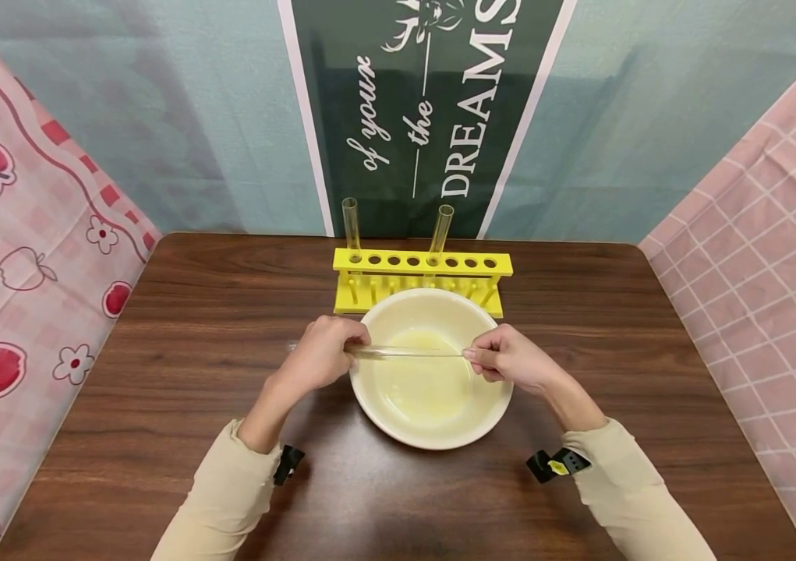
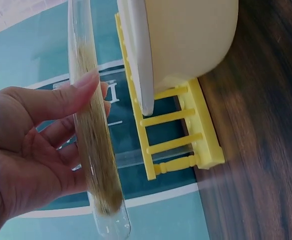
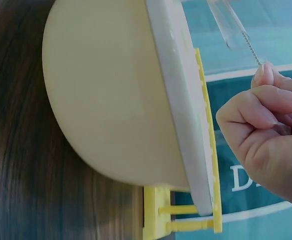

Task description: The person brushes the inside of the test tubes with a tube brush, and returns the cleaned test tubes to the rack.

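Over the cream bowl point(image 1: 433, 444), a clear glass test tube point(image 1: 383, 352) lies nearly level. My left hand point(image 1: 320, 351) grips it, thumb on the near side in the left wrist view. Inside the tube, the tan bristles of a test tube brush point(image 2: 102, 165) reach close to the rounded end. At the tube's open end, my right hand point(image 1: 510, 358) pinches the brush's twisted wire handle point(image 3: 252, 48) between thumb and forefinger, its other fingers curled. Shallow, pale yellowish liquid point(image 1: 426, 389) appears to lie in the bowl.
Just behind the bowl stands a yellow test tube rack point(image 1: 503, 265). One test tube point(image 1: 351, 226) stands at its left end and another tube point(image 1: 442, 230) leans slightly near its middle. Everything is on a dark wooden table point(image 1: 194, 374), with hanging cloths around three sides.
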Tool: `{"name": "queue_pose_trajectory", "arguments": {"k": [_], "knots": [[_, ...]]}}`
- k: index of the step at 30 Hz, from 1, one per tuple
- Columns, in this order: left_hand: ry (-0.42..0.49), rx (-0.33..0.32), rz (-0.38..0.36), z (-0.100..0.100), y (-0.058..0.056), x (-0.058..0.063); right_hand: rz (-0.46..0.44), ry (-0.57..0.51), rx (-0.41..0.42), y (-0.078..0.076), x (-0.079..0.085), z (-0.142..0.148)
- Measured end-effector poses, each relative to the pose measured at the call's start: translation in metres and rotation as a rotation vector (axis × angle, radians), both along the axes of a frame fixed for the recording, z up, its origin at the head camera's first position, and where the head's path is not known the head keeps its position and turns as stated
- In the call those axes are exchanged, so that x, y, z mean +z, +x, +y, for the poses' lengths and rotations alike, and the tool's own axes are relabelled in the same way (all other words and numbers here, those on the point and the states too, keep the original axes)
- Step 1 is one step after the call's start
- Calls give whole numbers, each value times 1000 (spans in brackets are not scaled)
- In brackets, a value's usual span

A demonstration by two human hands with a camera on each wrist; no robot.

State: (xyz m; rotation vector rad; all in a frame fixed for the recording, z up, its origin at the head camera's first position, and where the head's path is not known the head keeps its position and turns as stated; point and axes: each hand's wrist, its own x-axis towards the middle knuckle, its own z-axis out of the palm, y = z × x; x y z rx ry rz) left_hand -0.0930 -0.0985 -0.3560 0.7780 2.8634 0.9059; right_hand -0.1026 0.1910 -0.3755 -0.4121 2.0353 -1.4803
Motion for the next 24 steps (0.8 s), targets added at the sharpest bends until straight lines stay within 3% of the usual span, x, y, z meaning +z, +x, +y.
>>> {"name": "queue_pose_trajectory", "arguments": {"k": [9,18,20,24], "knots": [[-11,-19,-8,4,0,4,89,85,22,1,-2,-11],[2,-42,19,4,-3,4,391,215,97,2,2,-11],[13,-48,-8,3,-4,4,480,241,107,2,2,-11],[37,-50,-131,0,-8,3,715,243,144,2,2,-9]]}}
